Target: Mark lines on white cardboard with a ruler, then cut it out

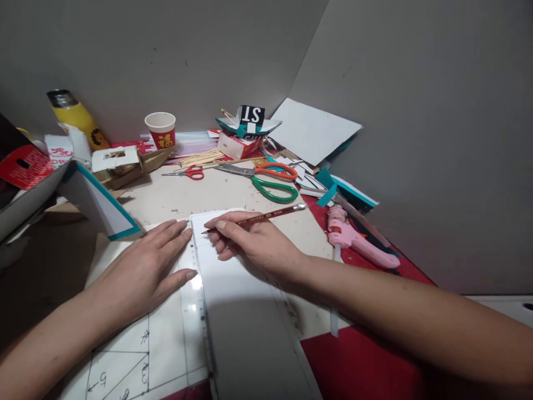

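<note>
My right hand (245,241) holds a dark red pencil (272,214), its tip close to the upper left of a white board (233,283). Whether the tip touches is too small to tell. Fingers spread, my left hand (156,261) lies flat to the left of the board. Its fingertips reach a clear ruler (200,305) that runs along the board's left edge. Beneath that hand is a paper sheet (166,355) with pencil-drawn lines and marks. A shadow covers the board's near half.
Scissors with orange and green handles (275,190), small red scissors (194,173) and thin wooden sticks (202,159) lie behind. A pink glue gun (353,239) is at right. A paper cup (160,133) and yellow bottle (81,119) stand at back. A folded card (100,200) rises at left.
</note>
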{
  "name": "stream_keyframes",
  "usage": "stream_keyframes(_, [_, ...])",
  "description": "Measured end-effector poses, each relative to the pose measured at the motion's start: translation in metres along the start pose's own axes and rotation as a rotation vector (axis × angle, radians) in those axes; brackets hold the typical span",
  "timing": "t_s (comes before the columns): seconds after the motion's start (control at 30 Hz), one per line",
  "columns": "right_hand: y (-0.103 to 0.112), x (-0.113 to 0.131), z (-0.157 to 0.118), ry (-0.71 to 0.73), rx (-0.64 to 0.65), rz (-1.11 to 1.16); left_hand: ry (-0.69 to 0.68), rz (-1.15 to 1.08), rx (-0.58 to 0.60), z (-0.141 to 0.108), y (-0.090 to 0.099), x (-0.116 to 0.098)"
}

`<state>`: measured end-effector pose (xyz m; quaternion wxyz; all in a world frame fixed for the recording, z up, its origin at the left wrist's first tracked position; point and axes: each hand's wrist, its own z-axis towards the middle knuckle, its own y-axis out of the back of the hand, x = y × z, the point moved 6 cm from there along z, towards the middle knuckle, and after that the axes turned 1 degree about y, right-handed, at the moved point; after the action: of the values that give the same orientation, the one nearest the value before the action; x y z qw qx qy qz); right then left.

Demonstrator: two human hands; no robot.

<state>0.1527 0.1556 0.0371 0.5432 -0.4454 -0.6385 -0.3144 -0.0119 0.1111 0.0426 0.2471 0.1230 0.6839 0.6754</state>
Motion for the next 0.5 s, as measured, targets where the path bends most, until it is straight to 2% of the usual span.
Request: stream_keyframes(0.5, [0.0021,-0.0065,0.0024,0.023,-0.006,-0.004,-0.006,0.041,-0.03,-0.0004,-0.0001,0.0001])
